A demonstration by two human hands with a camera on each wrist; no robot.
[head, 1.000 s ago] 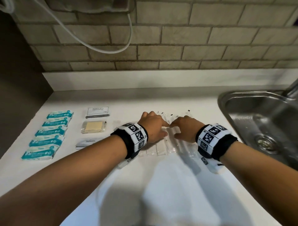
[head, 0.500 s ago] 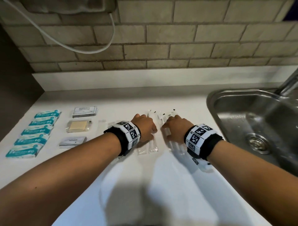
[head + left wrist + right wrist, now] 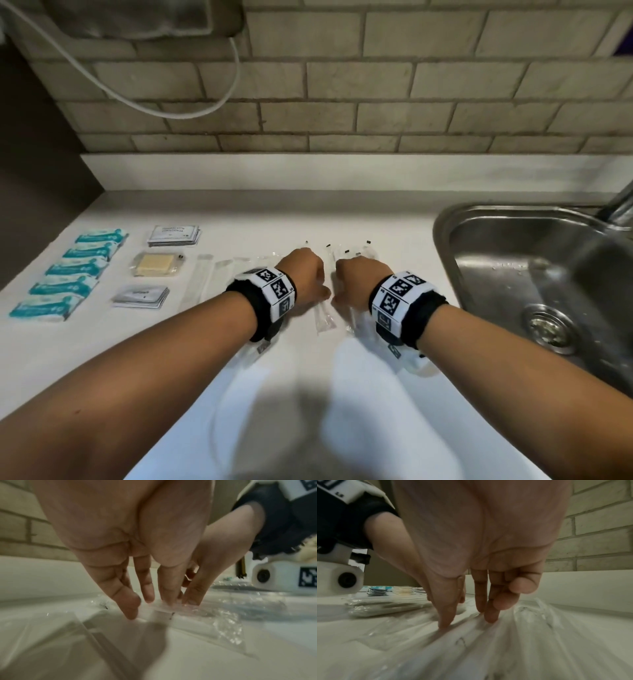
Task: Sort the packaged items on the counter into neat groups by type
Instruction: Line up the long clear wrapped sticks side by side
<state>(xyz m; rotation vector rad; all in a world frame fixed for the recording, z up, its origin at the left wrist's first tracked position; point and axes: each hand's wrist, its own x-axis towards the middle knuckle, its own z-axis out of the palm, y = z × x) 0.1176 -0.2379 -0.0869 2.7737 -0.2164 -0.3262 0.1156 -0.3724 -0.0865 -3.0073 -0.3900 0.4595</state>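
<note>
Several long clear plastic packets (image 3: 323,317) lie side by side in the middle of the white counter (image 3: 342,219). My left hand (image 3: 305,274) and right hand (image 3: 356,281) sit close together on top of them, knuckles up. In the left wrist view the left hand (image 3: 150,604) points its straight fingers down, the tips touching one clear packet (image 3: 188,618). In the right wrist view the right hand (image 3: 467,620) presses its thumb and fingertips on more clear packets (image 3: 488,649). Neither hand lifts anything.
Teal packets (image 3: 72,270) form a column at the far left. Beside them lie a white sachet stack (image 3: 174,234), a yellow packet (image 3: 156,265) and a grey sachet stack (image 3: 142,296). Two clear packets (image 3: 205,281) lie apart, left of my hands. A steel sink (image 3: 442,240) is at the right.
Both hands have stayed together on the clear packets and have slid slightly toward me along them. The outstretched index fingers are now tucked down out of the head view.
</note>
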